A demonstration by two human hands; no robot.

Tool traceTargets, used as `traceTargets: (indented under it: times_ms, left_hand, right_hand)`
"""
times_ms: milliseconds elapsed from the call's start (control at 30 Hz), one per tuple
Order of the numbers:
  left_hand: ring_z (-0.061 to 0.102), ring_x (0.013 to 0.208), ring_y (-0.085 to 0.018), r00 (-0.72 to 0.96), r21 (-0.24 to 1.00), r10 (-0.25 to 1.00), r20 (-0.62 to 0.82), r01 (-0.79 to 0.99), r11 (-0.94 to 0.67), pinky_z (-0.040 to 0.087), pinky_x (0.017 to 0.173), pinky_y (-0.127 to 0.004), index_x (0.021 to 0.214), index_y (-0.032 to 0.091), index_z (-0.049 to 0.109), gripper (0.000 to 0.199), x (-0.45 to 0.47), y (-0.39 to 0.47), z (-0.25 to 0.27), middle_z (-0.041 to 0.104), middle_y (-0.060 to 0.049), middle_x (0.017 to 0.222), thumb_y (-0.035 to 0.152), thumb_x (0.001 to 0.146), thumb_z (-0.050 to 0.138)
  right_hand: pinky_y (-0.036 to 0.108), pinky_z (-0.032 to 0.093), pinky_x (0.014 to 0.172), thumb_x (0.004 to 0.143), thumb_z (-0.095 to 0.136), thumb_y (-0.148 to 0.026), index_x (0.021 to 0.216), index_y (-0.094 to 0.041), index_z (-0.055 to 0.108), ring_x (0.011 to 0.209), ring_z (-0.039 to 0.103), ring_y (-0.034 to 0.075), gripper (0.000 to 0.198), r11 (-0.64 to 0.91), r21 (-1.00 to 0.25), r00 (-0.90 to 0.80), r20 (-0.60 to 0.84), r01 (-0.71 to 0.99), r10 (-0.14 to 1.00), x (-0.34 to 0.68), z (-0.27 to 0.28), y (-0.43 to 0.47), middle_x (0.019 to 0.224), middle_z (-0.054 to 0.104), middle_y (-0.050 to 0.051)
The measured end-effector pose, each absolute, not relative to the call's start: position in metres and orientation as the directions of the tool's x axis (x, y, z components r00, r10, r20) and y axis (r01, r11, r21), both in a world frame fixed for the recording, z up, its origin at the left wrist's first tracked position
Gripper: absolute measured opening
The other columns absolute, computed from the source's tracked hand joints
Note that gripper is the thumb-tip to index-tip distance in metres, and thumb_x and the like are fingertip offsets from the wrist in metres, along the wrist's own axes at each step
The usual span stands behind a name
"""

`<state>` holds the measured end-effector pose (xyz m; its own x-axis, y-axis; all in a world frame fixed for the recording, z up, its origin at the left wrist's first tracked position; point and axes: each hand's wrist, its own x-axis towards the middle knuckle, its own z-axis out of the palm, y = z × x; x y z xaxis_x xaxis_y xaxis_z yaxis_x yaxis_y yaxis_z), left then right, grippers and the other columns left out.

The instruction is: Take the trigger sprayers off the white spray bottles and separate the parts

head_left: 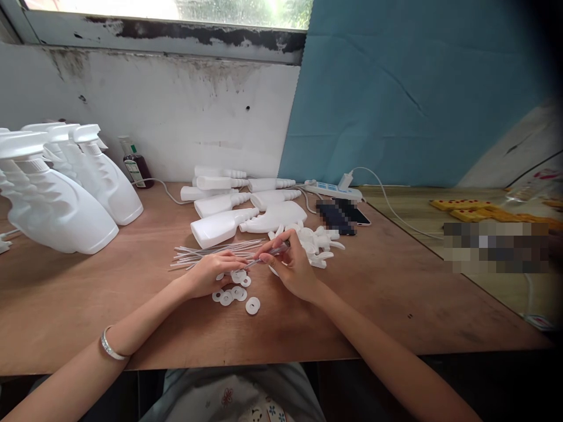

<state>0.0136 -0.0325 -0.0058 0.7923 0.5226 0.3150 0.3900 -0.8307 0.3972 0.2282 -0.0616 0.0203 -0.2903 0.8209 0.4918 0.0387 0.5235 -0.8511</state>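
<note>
My right hand [294, 271] pinches a thin, pale plastic tube [256, 261] that slants down toward my left hand [216, 272]. The fingers of my left hand are closed around the tube's lower end, and its thumb is partly hidden. Just under that hand lie several flat white ring washers [226, 298], with one washer [253, 305] a little apart. Behind my left hand is a loose bundle of thin tubes [187, 255]. A heap of white trigger spray heads [323, 241] lies beyond my right hand, partly covered by it.
Several white bottles [215, 227] lie on the brown table [185, 334] toward the wall. Upright spray bottles [65, 211] stand at the left, near a dark sauce bottle [138, 167]. A power strip [333, 190] and phones [338, 217] are at the back right.
</note>
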Motion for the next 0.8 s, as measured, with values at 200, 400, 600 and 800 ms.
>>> traceTargets:
  times_ms: [200, 400, 600, 800]
  left_hand:
    - [0.054, 0.093, -0.018, 0.79, 0.315, 0.509, 0.343, 0.413, -0.854, 0.049, 0.079, -0.031, 0.112, 0.018, 0.059, 0.042, 0.011, -0.031, -0.008, 0.061, -0.004, 0.117, 0.004, 0.076, 0.044]
    - [0.053, 0.097, -0.018, 0.821, 0.237, 0.47, 0.324, 0.411, -0.881, 0.048, 0.081, -0.03, 0.117, 0.021, 0.055, 0.052, 0.012, -0.032, -0.005, 0.058, -0.002, 0.12, 0.0, 0.071, 0.045]
    - [0.055, 0.095, -0.018, 0.798, 0.201, 0.481, 0.363, 0.437, -0.877, 0.049, 0.081, -0.031, 0.114, 0.023, 0.056, 0.048, 0.012, -0.034, -0.002, 0.061, -0.002, 0.115, 0.001, 0.074, 0.042]
    - [0.061, 0.094, -0.02, 0.514, 0.624, 0.758, 0.4, 0.452, -0.637, 0.05, 0.077, -0.032, 0.106, 0.017, 0.053, 0.032, 0.017, -0.042, 0.006, 0.064, -0.008, 0.108, 0.028, 0.077, 0.06]
  right_hand:
    - [0.028, 0.052, 0.065, 0.085, 0.051, -0.021, 0.084, -0.023, 0.032, 0.075, 0.063, 0.013, 0.02, 0.661, -0.73, -0.343, 0.585, 0.172, 0.735, 0.226, 0.019, -0.067, 0.083, 0.063, 0.003]
    - [0.029, 0.053, 0.064, 0.083, 0.055, -0.028, 0.083, -0.023, 0.032, 0.072, 0.063, 0.014, 0.023, 0.565, -0.819, -0.332, 0.508, 0.1, 0.795, 0.228, 0.019, -0.063, 0.079, 0.061, 0.001]
    - [0.028, 0.05, 0.059, 0.081, 0.057, -0.031, 0.084, -0.022, 0.035, 0.068, 0.061, 0.014, 0.025, 0.547, -0.831, -0.354, 0.482, 0.105, 0.801, 0.228, 0.019, -0.064, 0.077, 0.06, 0.001]
    - [0.021, 0.04, 0.045, 0.087, 0.046, -0.034, 0.098, -0.024, 0.035, 0.044, 0.047, 0.008, 0.018, 0.492, -0.87, -0.225, 0.485, -0.025, 0.845, 0.228, 0.025, -0.069, 0.055, 0.046, -0.009]
